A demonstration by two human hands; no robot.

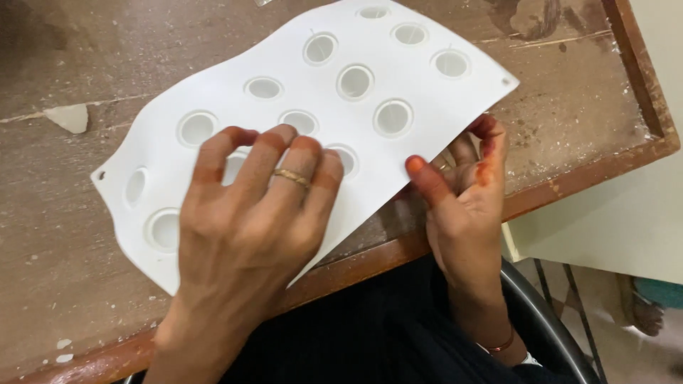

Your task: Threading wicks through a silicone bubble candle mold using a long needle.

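White silicone mould sheet (306, 121) with round cavities lies across the near edge of the wooden surface (64, 235), its near right part overhanging that edge toward the person's lap. The sheet is wavy, not flat, so it looks soft, floppy and light; likely to sag or fold if lifted by one corner. It looks smooth, maybe a bit slick. Best hold, judging from this: pinch along an edge with both hands, or support from below near the middle.

Left hand (249, 213) lies palm down on the sheet's near left part, fingers spread and pressing between the cavities; a flat press, no closed grip. There is a ring on one finger. Right hand (462, 192) grasps the sheet's near right edge, thumb on top and fingers curled underneath.

Small whitish shard (70, 117) lies near the surface's left edge, well apart from the sheet. White crumbs dot the surface's near left corner. Raised wooden rim (644, 78) runs along the right edge.
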